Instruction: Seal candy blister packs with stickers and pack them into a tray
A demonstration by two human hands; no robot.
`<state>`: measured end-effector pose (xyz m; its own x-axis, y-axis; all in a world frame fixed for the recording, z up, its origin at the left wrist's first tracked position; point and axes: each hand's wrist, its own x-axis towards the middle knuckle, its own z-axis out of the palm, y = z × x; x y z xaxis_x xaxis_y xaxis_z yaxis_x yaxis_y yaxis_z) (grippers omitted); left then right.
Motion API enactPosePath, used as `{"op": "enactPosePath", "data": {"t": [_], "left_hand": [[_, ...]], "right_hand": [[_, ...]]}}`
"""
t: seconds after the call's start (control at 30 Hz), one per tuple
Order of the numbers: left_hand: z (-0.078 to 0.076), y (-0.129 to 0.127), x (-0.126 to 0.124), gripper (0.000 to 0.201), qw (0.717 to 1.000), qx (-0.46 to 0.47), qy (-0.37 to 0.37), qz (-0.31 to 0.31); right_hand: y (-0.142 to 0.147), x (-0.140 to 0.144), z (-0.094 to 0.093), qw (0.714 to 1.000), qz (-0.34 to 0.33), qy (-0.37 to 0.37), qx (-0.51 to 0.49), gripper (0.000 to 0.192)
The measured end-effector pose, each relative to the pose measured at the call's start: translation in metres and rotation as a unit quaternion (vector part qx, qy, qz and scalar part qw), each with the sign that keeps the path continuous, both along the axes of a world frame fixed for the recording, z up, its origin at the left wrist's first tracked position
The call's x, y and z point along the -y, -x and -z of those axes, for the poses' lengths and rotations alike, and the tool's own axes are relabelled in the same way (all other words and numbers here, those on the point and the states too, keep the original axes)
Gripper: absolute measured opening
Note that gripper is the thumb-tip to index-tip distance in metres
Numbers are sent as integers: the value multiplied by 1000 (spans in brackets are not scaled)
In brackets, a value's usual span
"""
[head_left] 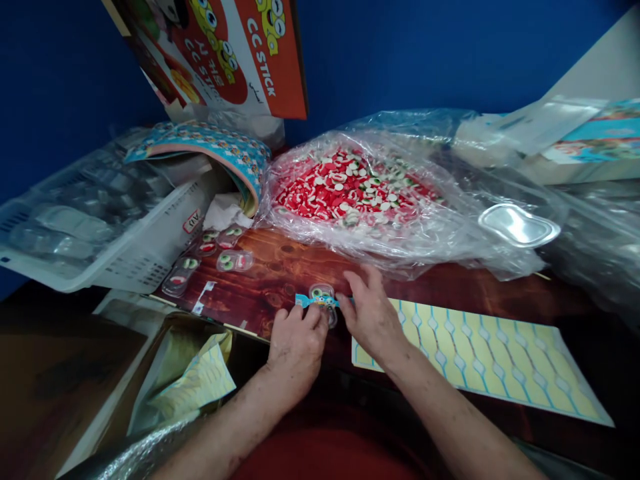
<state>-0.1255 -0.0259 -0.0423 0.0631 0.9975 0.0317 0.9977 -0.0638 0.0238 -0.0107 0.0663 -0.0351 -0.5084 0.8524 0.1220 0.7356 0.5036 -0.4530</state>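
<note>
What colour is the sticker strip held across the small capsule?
Light blue with small multicoloured print, seen in the head view.

Dim, warm indoor scene with wide-angle bending at the edges.
Overhead light glared off the clear plastic bag (370, 193); corners farthest from it fell dark, soft and stretched.
</note>
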Motion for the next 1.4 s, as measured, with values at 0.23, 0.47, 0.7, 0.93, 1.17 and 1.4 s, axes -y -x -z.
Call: {"op": "enactPosePath", "data": {"t": [0.23,0.47,0.7,0.93,1.17,1.4], "left_hand": [[7,3,11,31,997,53,-41,-27],[9,5,13,19,909,355,-159,-153],[-46,-6,-8,36,518,823,13,-234],[-62,-20,-7,33,545,809,82,-205],[-61,-33,-7,33,501,826,-33,-258],[-71,-43,1,27,458,857,42,-234]], "right_hand": [[21,-38,-8,965,-125,222,-54,10],[12,-34,-11,912,-94,343,-205,12],[-11,9,-49,800,-22,395,-451,36],[-41,27,-56,823,-57,378,-420,45],[-65,26,-61,865,30,300,-401,38],[-68,39,-50,779,-111,437,-436,16]]}}
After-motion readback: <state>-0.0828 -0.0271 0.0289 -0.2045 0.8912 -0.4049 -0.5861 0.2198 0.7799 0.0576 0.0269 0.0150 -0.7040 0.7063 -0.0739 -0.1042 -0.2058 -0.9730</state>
